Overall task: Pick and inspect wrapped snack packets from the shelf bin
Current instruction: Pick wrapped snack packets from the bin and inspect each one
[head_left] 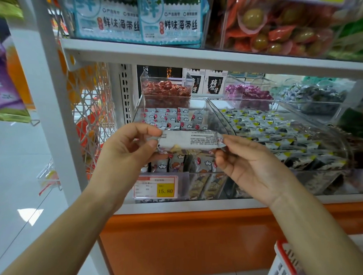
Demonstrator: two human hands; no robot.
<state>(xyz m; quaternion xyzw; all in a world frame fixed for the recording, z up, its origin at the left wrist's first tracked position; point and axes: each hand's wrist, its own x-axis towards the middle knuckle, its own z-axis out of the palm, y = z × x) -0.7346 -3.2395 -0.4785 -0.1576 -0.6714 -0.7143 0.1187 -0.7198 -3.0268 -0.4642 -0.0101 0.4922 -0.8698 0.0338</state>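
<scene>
The white shelf carries clear bins that appear to slope toward the aisle, so the stock faces whoever stands there. The nearest bin, low on the left, is packed with small cloud-printed packets standing in rows. Its top is open for reaching in, though the shelf board overhead limits how high anything can be lifted inside. Just beside it on the right, a second bin holds packets with yellow corners, and a clear wall separates the 2. A red-and-white basket sits low at the right, near the right forearm, with open aisle around it.

In front of the first bin, the left hand and right hand hold 1 packet level between them, above the front rows. The fingers of each hand pinch an end seal. This pulls the wrapper flat and turns its printed text up toward the eyes, a hold that I judge suits reading the label. A price tag reading 15.80 is clipped to the bin's front wall, below the hands.
</scene>
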